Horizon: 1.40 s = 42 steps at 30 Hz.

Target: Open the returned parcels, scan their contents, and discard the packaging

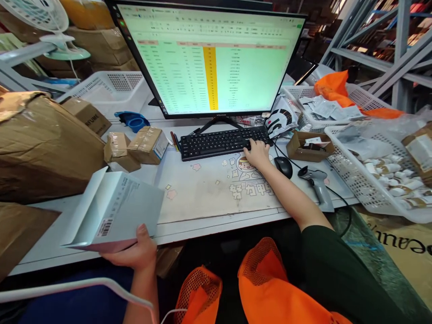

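Lt-blue box [133, 202] sits on L hand [140, 252], thumb [142, 231] nr btm corner.

The left grip [137, 253] is turned palm up and curled in a hold. Its left thumb [143, 235] stands upright at the near side, while the left fingers [116, 258] reach out leftward beneath, their tips hidden. The left forearm [143, 288] is bare and drops almost straight down from the grip. The right grip [258, 154] is farther forward and well apart from the left one. It lies palm down, the right fingers [262, 143] lightly bent and pointing away, the right thumb [247, 154] set out to the left. Behind it, the bare right forearm [293, 193] slants back and outward into a dark green sleeve [337, 265].
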Motion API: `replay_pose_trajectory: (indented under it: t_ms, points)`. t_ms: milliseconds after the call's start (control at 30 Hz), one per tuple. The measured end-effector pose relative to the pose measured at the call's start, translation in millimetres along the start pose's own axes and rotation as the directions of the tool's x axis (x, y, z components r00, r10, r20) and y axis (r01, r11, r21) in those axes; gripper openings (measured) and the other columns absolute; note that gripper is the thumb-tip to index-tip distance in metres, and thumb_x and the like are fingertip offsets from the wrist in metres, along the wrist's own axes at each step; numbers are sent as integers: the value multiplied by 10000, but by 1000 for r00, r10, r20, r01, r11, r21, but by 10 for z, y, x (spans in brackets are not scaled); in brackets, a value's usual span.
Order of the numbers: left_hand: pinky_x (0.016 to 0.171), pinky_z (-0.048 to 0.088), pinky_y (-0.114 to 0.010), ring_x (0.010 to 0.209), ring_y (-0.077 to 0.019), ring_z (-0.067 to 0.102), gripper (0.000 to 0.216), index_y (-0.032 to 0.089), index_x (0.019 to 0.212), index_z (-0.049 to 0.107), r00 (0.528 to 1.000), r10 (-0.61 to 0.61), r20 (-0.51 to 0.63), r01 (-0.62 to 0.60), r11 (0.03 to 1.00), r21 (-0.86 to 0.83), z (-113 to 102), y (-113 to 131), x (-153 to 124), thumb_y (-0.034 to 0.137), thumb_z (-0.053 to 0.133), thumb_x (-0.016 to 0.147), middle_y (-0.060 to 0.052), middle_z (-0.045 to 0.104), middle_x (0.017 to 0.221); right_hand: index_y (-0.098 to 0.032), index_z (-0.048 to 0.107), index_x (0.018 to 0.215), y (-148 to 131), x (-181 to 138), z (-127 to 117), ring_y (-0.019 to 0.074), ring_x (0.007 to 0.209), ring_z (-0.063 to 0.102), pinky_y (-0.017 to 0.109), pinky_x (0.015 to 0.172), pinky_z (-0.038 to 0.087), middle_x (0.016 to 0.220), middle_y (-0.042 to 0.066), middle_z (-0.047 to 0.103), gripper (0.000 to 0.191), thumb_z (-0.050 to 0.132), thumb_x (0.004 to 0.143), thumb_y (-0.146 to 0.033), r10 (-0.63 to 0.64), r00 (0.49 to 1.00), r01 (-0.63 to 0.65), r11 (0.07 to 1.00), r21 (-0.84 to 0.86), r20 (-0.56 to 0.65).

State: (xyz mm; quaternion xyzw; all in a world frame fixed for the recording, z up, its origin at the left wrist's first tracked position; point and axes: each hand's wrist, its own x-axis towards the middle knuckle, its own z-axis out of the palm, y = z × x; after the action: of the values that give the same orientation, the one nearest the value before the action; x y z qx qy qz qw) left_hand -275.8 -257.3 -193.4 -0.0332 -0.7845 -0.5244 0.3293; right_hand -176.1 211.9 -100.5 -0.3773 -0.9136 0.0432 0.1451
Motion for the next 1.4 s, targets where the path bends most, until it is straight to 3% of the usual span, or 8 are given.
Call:
replay_pose_trajectory:
  t_ms: [233,467,600,767,900,1067,1233,1400]
  points:
    - [1330,295,-669,1618,-468,338,1276,28,1541,84,999,43,33,-41,998,-54,76,-13,101,725,659,640,-411,225,1669,-96,674,1369,48,30,-23,413,1328,511,558,1115,346,1387,253,661,469,475,1069,-395,-7,998,7,1000,8,63]
    - [1340,274,-658,1635,-469,294,1366,19,1569,44,998,38,55,-37,999,-21,72,35,127,816,623,622,-393,198,1688,-80,570,1534,164,97,24,453,1483,377,615,1166,321,1499,268,608,607,512,1047,-439,32,999,-32,997,74,10]
    - [1325,297,-652,1601,-482,351,1295,-1,1552,151,999,3,34,-3,1000,-6,46,95,89,772,666,650,-414,276,1645,-161,600,1563,158,88,32,453,1569,294,620,1198,306,1601,244,520,601,550,1047,-464,-45,999,46,993,105,-17]
    - [1316,271,-698,1573,-488,384,1240,90,1600,209,999,-21,31,20,999,24,12,140,39,743,699,666,-329,332,1669,-173,725,1430,81,49,51,444,1613,235,634,1232,289,1689,201,446,509,582,1045,-474,-138,986,134,990,50,92]
    - [1324,280,-681,1604,-476,351,1281,15,1596,142,999,23,32,-22,1000,-18,41,70,58,739,685,691,-396,275,1666,-133,653,1514,56,29,39,423,1589,289,628,1224,303,1665,211,489,554,524,1067,-434,-142,988,138,989,61,65]
    - [1301,365,-614,1580,-453,409,1267,-45,1520,166,1000,12,0,-12,997,-72,79,-68,68,707,691,645,-461,300,1606,-86,731,1387,33,14,3,437,1627,224,635,1241,291,1728,225,392,516,542,1047,-424,-99,994,98,995,23,46]
    - [1256,399,-633,1490,-485,495,1221,20,1503,262,995,-97,-23,98,995,24,48,-154,-7,697,731,601,-396,431,1553,-75,668,1458,-166,284,-15,426,1606,276,631,1255,294,1681,238,453,547,520,1054,-412,-114,992,113,993,23,58]
    - [1219,436,-656,1453,-509,526,1172,0,1480,349,994,-104,-27,106,992,75,12,-145,-47,725,739,645,-404,487,1499,-89,576,1562,-425,614,27,425,1661,133,652,1301,194,1770,232,301,634,425,1113,-510,-79,988,77,997,16,133]
